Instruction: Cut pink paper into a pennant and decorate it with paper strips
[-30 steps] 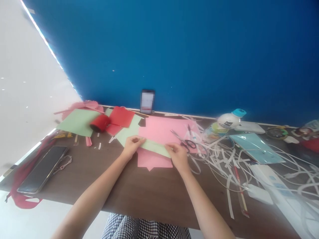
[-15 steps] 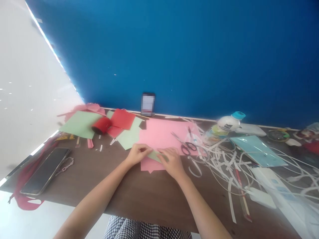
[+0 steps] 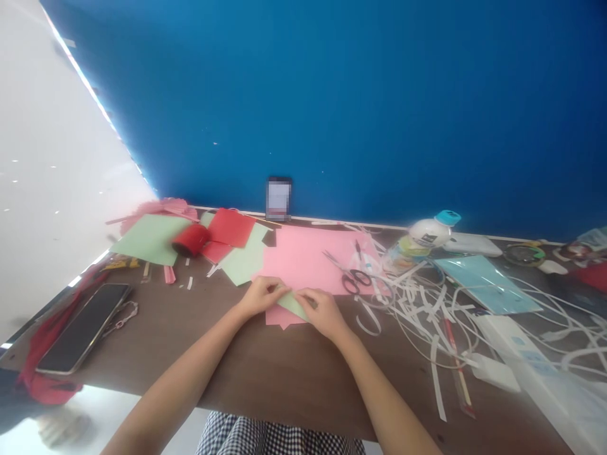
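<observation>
Between my two hands is a small piece of green paper (image 3: 293,304), held low above the table. My left hand (image 3: 263,295) pinches its left end between thumb and fingers. At the other end, my right hand (image 3: 322,311) grips the paper with thumb and fingertips, the hand partly covering it. Under and behind them lies a large pink paper sheet (image 3: 313,256), with another pink piece (image 3: 277,317) showing below the green one. Black-handled scissors (image 3: 351,276) rest on the sheet's right part.
Green sheets (image 3: 150,239), red paper (image 3: 232,227) and a red roll (image 3: 190,240) lie to the left, with a phone (image 3: 84,328) nearer the edge. Rightward are white paper strips and cables (image 3: 434,309), a bottle (image 3: 429,234), and a blue packet (image 3: 488,284). Another phone (image 3: 278,199) leans on the wall.
My right hand's fingers have drawn closer to my left hand and pinch more tightly, baring more of the green paper below. A blurred shape has appeared at the lower left.
</observation>
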Demonstrator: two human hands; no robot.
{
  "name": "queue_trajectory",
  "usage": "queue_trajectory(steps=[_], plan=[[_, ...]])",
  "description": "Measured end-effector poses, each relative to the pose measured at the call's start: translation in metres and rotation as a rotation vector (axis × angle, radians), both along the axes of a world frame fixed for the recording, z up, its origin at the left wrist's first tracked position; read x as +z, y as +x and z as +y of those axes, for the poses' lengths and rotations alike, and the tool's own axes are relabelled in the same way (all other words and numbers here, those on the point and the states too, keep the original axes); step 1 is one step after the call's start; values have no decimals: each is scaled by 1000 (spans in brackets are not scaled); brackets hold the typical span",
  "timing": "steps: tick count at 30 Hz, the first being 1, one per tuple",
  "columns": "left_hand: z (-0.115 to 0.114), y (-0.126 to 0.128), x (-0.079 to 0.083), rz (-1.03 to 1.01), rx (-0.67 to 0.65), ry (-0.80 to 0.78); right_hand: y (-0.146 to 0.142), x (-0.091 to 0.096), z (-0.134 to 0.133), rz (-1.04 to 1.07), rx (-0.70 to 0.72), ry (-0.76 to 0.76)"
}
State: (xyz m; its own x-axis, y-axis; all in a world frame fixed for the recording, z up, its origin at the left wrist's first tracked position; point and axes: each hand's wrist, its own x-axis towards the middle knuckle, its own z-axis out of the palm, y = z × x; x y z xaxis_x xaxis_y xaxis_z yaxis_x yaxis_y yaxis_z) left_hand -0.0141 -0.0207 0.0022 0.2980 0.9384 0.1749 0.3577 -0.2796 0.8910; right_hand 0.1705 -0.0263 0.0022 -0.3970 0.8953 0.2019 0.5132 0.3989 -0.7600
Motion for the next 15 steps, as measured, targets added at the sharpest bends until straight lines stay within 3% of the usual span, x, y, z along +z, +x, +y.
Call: queue_trajectory(steps=[8,15], plan=[[9,-18,-1,-168,111,-110,17,1,8,-26,-34,-67],[9,-20,-1,-212,207,-73,28,5,13,34,-132,-94]])
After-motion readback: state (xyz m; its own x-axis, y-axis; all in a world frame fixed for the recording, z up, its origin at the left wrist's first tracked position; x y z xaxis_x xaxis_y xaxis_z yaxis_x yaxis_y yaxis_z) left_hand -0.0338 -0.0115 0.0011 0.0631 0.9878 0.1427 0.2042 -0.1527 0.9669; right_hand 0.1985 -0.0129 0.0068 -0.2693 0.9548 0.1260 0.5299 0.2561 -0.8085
